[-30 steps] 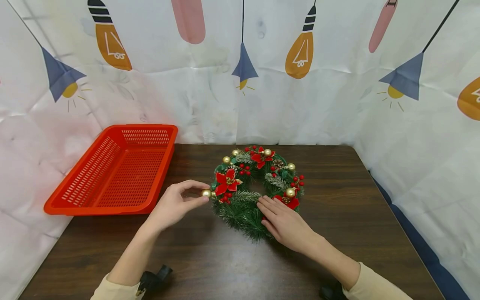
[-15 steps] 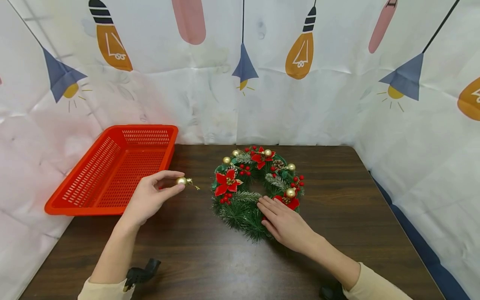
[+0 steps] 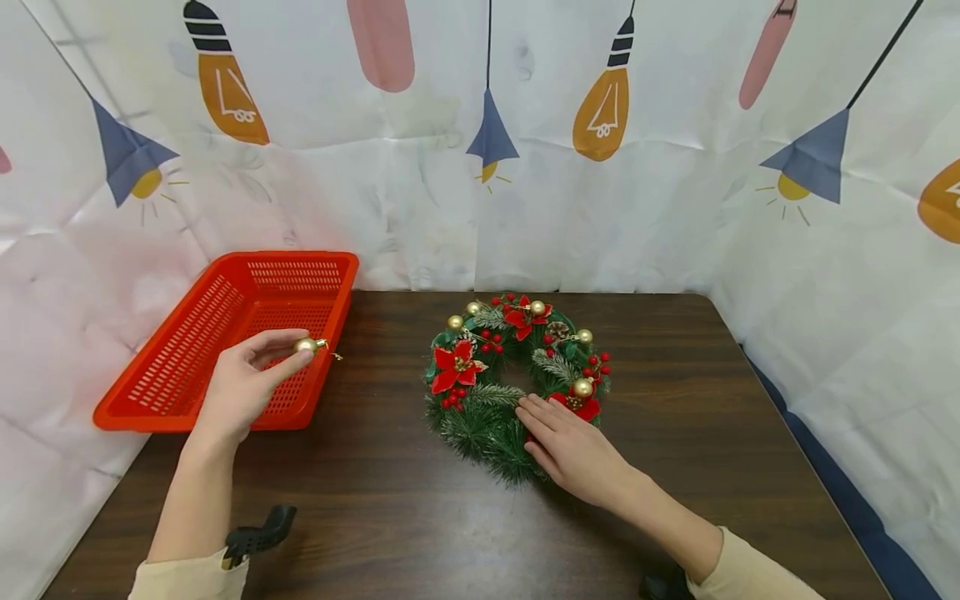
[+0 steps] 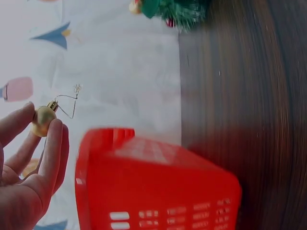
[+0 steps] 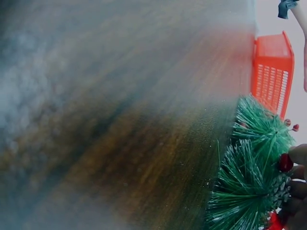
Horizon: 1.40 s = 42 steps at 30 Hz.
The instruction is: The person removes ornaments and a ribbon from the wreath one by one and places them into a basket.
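My left hand [image 3: 242, 379] pinches a small gold Christmas ball ornament [image 3: 306, 345] between thumb and fingers, over the right side of the red basket [image 3: 120, 414]. In the left wrist view the gold ball [image 4: 43, 120] has a gold cap, and a thin looped string [image 4: 73, 108] trails from it. My right hand [image 3: 573, 450] rests with extended fingers on the lower right of a green Christmas wreath [image 3: 480, 429]. The wreath carries red poinsettias [image 3: 454, 367], red berries, frosted sprigs, pine cones and several gold balls.
The perforated plastic basket stands at the back left of a dark wooden table [image 3: 420, 533]. Behind the table hangs a white cloth [image 3: 420, 217] printed with lamps and bulbs. A black strap piece [image 3: 258, 532] shows at my left wrist.
My left hand has carried the gold ball ornament leftward, away from the wreath's left edge to over the basket. The right hand and the wreath have stayed in place.
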Each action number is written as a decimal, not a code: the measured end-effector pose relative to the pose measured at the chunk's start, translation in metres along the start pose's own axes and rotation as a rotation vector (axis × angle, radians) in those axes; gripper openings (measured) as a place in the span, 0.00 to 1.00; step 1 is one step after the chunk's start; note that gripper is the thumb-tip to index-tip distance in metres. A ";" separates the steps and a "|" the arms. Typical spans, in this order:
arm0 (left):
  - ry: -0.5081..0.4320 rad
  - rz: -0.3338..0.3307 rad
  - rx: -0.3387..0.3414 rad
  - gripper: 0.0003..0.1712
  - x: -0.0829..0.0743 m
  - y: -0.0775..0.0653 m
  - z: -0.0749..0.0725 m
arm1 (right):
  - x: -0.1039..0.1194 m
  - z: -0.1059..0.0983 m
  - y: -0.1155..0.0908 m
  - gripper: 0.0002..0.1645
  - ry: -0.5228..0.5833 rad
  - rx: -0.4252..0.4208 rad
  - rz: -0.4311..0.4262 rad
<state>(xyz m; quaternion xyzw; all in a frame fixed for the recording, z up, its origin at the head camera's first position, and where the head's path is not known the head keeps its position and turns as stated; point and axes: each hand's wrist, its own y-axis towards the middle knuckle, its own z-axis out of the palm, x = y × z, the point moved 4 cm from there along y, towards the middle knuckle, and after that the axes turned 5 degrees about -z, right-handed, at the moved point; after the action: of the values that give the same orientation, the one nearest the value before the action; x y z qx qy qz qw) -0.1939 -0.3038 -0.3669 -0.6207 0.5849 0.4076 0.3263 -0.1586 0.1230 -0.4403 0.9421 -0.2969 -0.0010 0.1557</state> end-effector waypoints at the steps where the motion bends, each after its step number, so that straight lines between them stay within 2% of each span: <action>1: 0.005 -0.013 -0.008 0.25 0.002 0.001 -0.003 | 0.000 0.000 0.000 0.32 0.002 0.004 0.003; 5: 0.029 -0.062 -0.032 0.26 0.011 0.003 -0.015 | 0.000 0.000 -0.001 0.32 0.014 0.016 0.018; 14: 0.055 -0.127 -0.063 0.30 0.028 0.005 -0.033 | 0.000 0.000 0.000 0.32 0.033 0.006 0.028; 23: 0.106 -0.158 -0.074 0.32 0.040 0.008 -0.040 | 0.001 0.001 0.000 0.31 0.040 0.001 0.029; 26: 0.139 -0.178 -0.060 0.35 0.042 0.010 -0.039 | 0.001 0.001 -0.001 0.31 0.036 0.008 0.033; 31: 0.174 -0.157 -0.037 0.41 0.042 0.011 -0.038 | 0.003 0.001 -0.002 0.30 0.041 0.011 0.041; 39: 0.207 -0.121 -0.046 0.37 0.033 0.008 -0.036 | 0.006 0.001 -0.003 0.29 0.038 -0.001 0.019; 42: 0.216 -0.089 -0.038 0.35 0.028 0.008 -0.032 | 0.003 0.000 -0.002 0.29 0.041 0.007 0.027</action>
<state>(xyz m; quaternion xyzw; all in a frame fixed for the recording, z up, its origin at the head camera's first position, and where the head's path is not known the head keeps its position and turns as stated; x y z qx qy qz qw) -0.1986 -0.3460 -0.3768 -0.6925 0.5808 0.3343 0.2672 -0.1552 0.1230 -0.4409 0.9384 -0.3065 0.0214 0.1583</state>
